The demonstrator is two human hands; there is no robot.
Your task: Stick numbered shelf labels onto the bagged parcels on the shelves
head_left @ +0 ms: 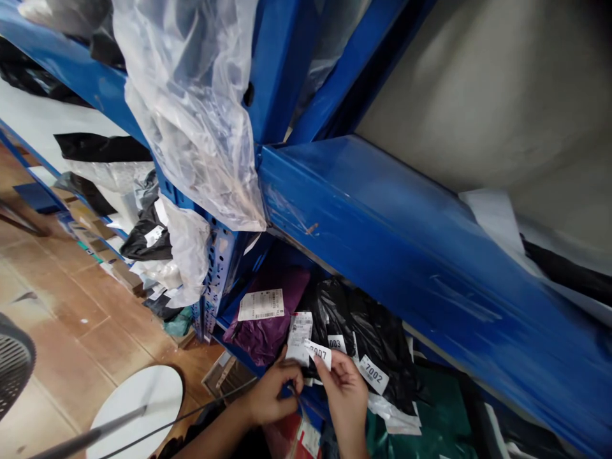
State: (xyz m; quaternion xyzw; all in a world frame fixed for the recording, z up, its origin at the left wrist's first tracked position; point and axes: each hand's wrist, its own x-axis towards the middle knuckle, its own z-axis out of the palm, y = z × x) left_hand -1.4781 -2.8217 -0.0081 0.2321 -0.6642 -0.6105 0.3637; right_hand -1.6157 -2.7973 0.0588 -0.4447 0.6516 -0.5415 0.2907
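My right hand pinches a small white number label between thumb and fingers; its printed number looks like 7007. Just left of it, my left hand is closed with its fingers curled, and what they hold, if anything, I cannot make out. Right above both hands is a white shipping label with printed text. A purple plastic parcel lies to the left and bears its own label. Behind my right hand are black plastic parcels, with a sticker reading 7002 and another ending in 003.
A blue metal shelf beam crosses above the hands. Clear plastic wrap hangs beside the upright. A dark green parcel lies at lower right. More parcels fill shelves at left; a round white base stands on the tiled floor.
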